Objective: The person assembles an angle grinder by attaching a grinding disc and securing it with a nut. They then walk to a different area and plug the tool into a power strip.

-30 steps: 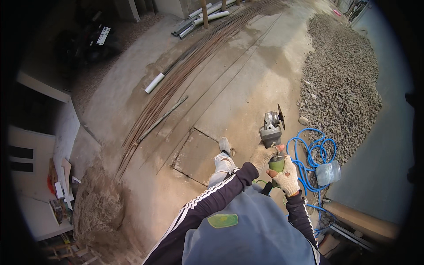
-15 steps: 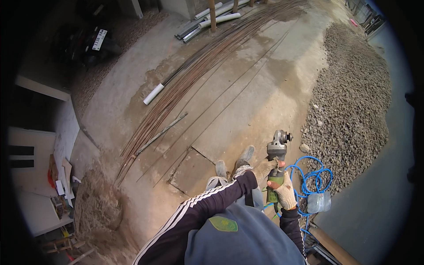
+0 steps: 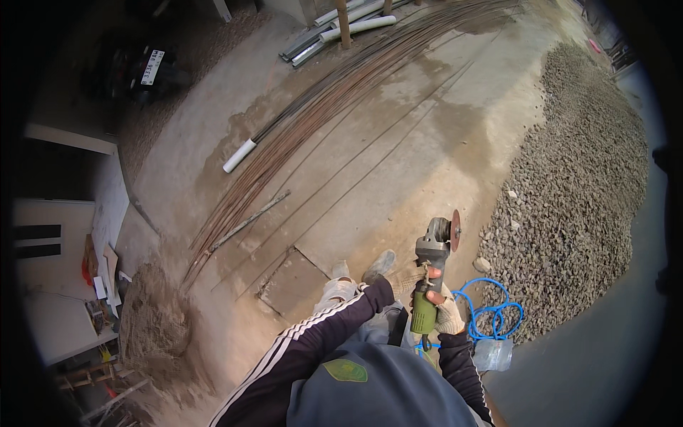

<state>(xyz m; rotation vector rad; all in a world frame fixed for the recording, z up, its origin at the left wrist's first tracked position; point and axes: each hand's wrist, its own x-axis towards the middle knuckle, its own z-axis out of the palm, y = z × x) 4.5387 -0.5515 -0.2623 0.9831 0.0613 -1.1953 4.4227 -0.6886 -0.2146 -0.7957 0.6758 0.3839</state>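
An angle grinder (image 3: 425, 313) with a green body and grey metal head is held in front of me, its head pointing away. The thin reddish disc (image 3: 455, 230) sits on the right side of the head. My left hand (image 3: 410, 280), in a knitted glove with bare fingertips, closes on the grinder just behind the head. Lower down, my right hand (image 3: 449, 314), gloved the same way, wraps round the body from the right. A dark cord leaves the grinder's rear end. My palms are hidden.
Gravel (image 3: 569, 192) is heaped to the right, near a coiled blue hose (image 3: 491, 318) and a clear plastic container (image 3: 493, 354). Long steel rods (image 3: 313, 117) lie across the concrete, with a white pipe piece (image 3: 239, 156) beside them. A sand pile (image 3: 156, 320) lies at left.
The grinder has turned in my hands, so its disc now shows its face where it hardly showed before. The view has shifted slightly. Both hands keep their hold.
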